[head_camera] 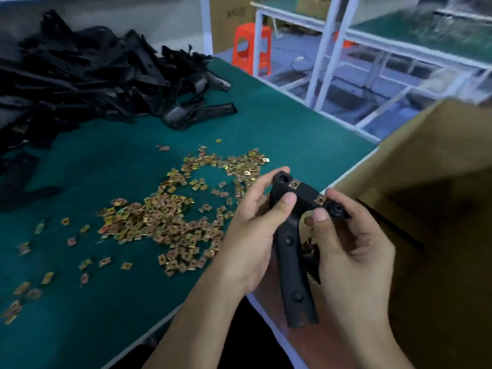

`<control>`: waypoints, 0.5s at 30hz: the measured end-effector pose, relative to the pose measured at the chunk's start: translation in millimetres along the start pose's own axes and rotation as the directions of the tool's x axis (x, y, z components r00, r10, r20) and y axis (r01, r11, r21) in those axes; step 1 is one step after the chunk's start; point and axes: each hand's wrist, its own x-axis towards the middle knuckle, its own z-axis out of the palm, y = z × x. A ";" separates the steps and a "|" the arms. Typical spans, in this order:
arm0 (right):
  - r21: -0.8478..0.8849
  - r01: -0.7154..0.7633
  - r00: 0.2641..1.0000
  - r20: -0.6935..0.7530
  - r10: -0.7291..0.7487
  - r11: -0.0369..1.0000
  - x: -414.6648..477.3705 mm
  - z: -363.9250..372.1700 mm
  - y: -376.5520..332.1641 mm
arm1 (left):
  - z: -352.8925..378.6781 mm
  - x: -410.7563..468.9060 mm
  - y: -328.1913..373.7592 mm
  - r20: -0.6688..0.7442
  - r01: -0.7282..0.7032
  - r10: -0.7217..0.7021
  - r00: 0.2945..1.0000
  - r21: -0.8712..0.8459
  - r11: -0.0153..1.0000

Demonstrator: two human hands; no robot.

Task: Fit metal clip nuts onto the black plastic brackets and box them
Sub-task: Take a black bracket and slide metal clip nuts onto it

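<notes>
One black plastic bracket (290, 249), two clip nuts (294, 184) seated on its crossbar, was held over the table edge beside the cardboard box (426, 182), gripped by curled fingers of left hand (250, 235) and right hand (354, 249); a half-seated nut, it was judged, could be shaken loose in boxing.

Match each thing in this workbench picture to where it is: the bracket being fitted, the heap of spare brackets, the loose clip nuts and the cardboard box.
Things
1. fitted bracket
2. bracket heap
3. loose clip nuts
4. cardboard box

Places
A. scattered across the middle of the table
B. gripped between left hand and right hand
C. beside the table's right edge
D. piled at the table's far left

Pairs: 1-B, 2-D, 3-A, 4-C
</notes>
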 end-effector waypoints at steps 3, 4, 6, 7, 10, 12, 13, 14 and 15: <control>-0.113 -0.010 0.998 -0.068 0.002 0.994 14.8 -29.6 1.3 | 22.0 17.1 -23.3 0.058 0.051 -0.056 0.997 0.078 0.996; -0.127 -0.021 0.995 -0.095 0.009 0.992 18.9 -39.0 2.6 | 28.7 21.7 -30.6 0.074 0.059 -0.067 0.995 0.111 0.992; -0.131 -0.044 0.988 -0.152 0.024 0.990 25.7 -54.8 6.1 | 40.0 29.3 -43.7 0.089 0.067 -0.085 0.992 0.189 0.980; -0.130 -0.053 0.984 -0.178 0.029 0.990 28.5 -61.5 8.1 | 45.5 32.6 -49.9 0.089 0.073 -0.097 0.991 0.241 0.968; -0.170 -0.076 0.972 -0.234 0.035 0.982 36.2 -79.3 15.5 | 57.4 40.3 -67.4 0.089 0.071 -0.116 0.989 0.396 0.915; -0.204 -0.122 0.964 -0.257 0.067 0.971 41.2 -88.9 20.7 | 61.1 45.6 -77.7 0.106 0.065 -0.123 0.987 0.442 0.895; -0.225 -0.155 0.961 -0.261 0.094 0.962 43.7 -92.9 23.6 | 61.7 48.0 -82.2 0.113 0.064 -0.132 0.985 0.471 0.880; -0.264 -0.194 0.958 -0.260 0.124 0.945 45.9 -96.9 26.5 | 61.9 50.4 -86.3 0.117 0.068 -0.148 0.982 0.512 0.856; -0.319 -0.232 0.956 -0.251 0.154 0.919 47.7 -100.2 29.3 | 61.3 52.1 -89.5 0.115 0.078 -0.170 0.979 0.557 0.827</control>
